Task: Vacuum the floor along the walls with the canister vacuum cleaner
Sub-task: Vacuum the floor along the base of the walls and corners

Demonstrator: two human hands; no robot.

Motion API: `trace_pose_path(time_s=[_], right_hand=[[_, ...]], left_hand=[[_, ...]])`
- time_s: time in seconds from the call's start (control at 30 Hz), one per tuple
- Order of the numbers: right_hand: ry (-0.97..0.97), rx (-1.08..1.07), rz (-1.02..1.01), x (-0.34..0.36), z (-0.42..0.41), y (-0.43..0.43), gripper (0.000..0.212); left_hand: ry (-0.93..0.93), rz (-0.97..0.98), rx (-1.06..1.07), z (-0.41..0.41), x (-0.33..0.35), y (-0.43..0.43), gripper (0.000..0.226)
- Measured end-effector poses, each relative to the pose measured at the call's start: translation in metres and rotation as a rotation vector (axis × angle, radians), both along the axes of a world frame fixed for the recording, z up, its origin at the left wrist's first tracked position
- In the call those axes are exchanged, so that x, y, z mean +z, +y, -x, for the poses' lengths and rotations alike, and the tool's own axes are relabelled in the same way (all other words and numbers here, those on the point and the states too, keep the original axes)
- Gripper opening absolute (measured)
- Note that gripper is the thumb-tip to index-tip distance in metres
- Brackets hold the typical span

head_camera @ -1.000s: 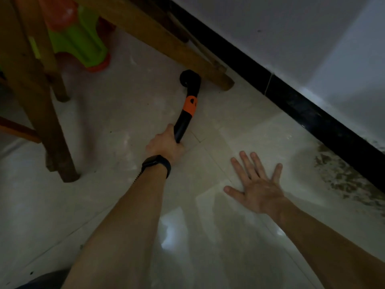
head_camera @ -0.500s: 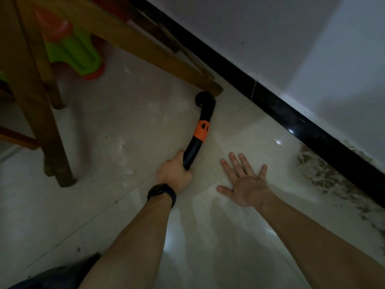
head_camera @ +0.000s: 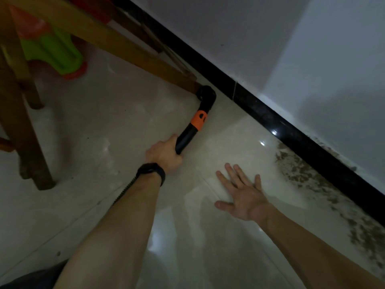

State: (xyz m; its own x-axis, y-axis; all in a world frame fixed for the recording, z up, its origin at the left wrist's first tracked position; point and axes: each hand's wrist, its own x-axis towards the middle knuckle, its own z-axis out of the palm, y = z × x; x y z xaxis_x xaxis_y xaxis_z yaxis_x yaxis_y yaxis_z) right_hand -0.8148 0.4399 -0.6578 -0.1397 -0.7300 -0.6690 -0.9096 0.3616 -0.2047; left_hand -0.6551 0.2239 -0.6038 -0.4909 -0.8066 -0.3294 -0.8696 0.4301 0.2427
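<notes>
Nearby, right hand [head_camera: 243,197]: laid flat on the floor [head_camera: 116,126], fingers spread, nothing held.
Left hand [head_camera: 164,155]: wrapped round the vacuum wand [head_camera: 188,135], which is aimed to 1 o'clock.
Nozzle [head_camera: 206,97]: set on the floor between wooden leg [head_camera: 145,57] and black skirting [head_camera: 291,134].
Risk: the nozzle could be jammed against the leg; the speckled patch [head_camera: 308,174] at 3 o'clock could be missed.

Wooden leg [head_camera: 27,147] planted at far left, slanted wooden rail [head_camera: 116,44] running down toward the black baseboard [head_camera: 291,138]. Green-and-orange plastic piece [head_camera: 52,53] tucked behind the woodwork, upper left. Mottled dark stains [head_camera: 302,170] spread just beside the baseboard, right side.
</notes>
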Motion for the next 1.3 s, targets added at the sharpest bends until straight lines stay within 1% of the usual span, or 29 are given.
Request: trace_pose_path(time_s=[0.17,0.33,0.5,0.6,0.67,0.77,0.9,0.97,1.07,1.2,1.3], right_hand=[[-0.008,0.009,0.020,0.000,0.002,-0.003,0.097],[-0.018,0.003,0.009,0.000,0.002,-0.004,0.098],[-0.009,0.000,0.007,0.000,0.003,-0.004,0.098],[-0.025,-0.005,0.006,0.002,0.003,-0.008,0.101],[-0.021,0.005,0.009,0.002,0.005,-0.009,0.103],[-0.010,0.026,-0.006,0.004,0.006,-0.010,0.105],[-0.017,0.042,0.002,0.004,0.008,-0.009,0.104],[-0.028,0.042,-0.017,0.006,0.007,-0.010,0.104],[-0.025,0.035,-0.005,0.009,0.006,-0.012,0.104],[-0.025,0.035,-0.013,0.011,0.006,-0.012,0.105],[-0.021,0.040,-0.028,0.011,0.006,-0.012,0.106]], left_hand=[[0.152,-0.101,0.099,0.013,-0.006,0.029,0.031],[0.188,-0.077,0.150,0.025,-0.006,0.042,0.027],[0.301,-0.011,0.159,0.050,0.003,0.030,0.026],[0.358,-0.065,0.241,0.068,0.011,0.015,0.028],[0.325,-0.103,0.244,0.075,0.011,0.008,0.030],[0.250,-0.088,0.209,0.078,0.001,0.000,0.030],[0.276,-0.178,0.214,0.082,-0.011,-0.017,0.028],[0.274,-0.192,0.202,0.081,-0.014,-0.018,0.029],[0.260,-0.173,0.207,0.081,-0.020,-0.013,0.028],[0.174,-0.103,0.202,0.079,-0.024,-0.012,0.030],[0.155,-0.088,0.186,0.078,-0.019,-0.012,0.028]])
